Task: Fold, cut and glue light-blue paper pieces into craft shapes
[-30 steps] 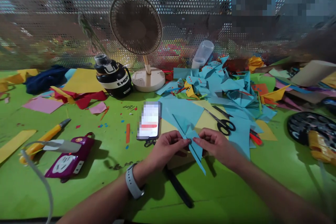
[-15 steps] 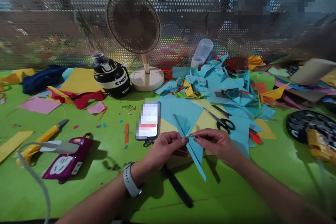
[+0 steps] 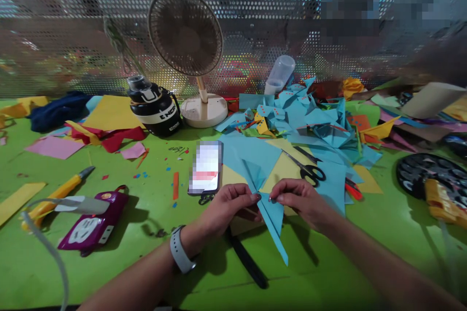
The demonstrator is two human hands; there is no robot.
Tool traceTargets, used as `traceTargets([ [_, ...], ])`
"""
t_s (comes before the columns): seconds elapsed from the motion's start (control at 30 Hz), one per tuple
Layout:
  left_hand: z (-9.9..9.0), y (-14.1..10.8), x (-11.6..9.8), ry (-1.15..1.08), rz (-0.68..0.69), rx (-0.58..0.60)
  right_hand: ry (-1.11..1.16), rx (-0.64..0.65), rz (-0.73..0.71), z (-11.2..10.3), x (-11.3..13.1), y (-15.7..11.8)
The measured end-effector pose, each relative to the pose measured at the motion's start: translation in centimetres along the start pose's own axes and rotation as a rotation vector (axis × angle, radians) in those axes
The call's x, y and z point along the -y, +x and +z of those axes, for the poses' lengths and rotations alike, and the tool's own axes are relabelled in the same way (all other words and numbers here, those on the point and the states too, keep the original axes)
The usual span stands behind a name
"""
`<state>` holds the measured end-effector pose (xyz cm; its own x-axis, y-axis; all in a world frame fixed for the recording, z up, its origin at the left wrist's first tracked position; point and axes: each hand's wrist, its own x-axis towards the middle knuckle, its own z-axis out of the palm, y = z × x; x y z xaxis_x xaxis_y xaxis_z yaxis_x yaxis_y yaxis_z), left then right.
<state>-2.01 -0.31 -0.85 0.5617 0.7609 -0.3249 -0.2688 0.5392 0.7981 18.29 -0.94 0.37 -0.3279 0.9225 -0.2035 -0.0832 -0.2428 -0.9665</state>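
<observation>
My left hand (image 3: 233,204), with a light wristwatch on the wrist, pinches a folded blue paper (image 3: 274,226) at its narrow middle. The paper has a long thin strip pointing down towards me and pleated flaps above. My right hand (image 3: 301,204) has thumb and forefinger pressed together at the paper's right-hand flap, close to the left fingertips. Underneath lie blue sheets (image 3: 242,148) and yellow paper. Black-handled scissors (image 3: 313,173) rest on the sheets beyond my right hand. A dark strap-like handle (image 3: 248,262) sticks out below the left hand.
A phone (image 3: 206,167) lies left of the sheets, with a purple glue gun (image 3: 95,223) and a yellow cutter (image 3: 60,194) farther left. Behind stand a black bottle (image 3: 156,112) and a fan (image 3: 204,112). Folded blue pieces (image 3: 302,107) are heaped at the back; a black round tray (image 3: 430,170) is right.
My right fingertips have drawn slightly back to the right from the paper's middle. The paper's lower point has swung a little downwards. My left hand keeps its pinch.
</observation>
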Motion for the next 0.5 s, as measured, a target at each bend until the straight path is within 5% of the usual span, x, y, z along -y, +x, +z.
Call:
traceTargets([
  [0.5, 1.2, -0.1, 0.0, 0.066, -0.057, -0.066, 0.008, 0.031, 0.054, 0.7, 0.2, -0.1],
])
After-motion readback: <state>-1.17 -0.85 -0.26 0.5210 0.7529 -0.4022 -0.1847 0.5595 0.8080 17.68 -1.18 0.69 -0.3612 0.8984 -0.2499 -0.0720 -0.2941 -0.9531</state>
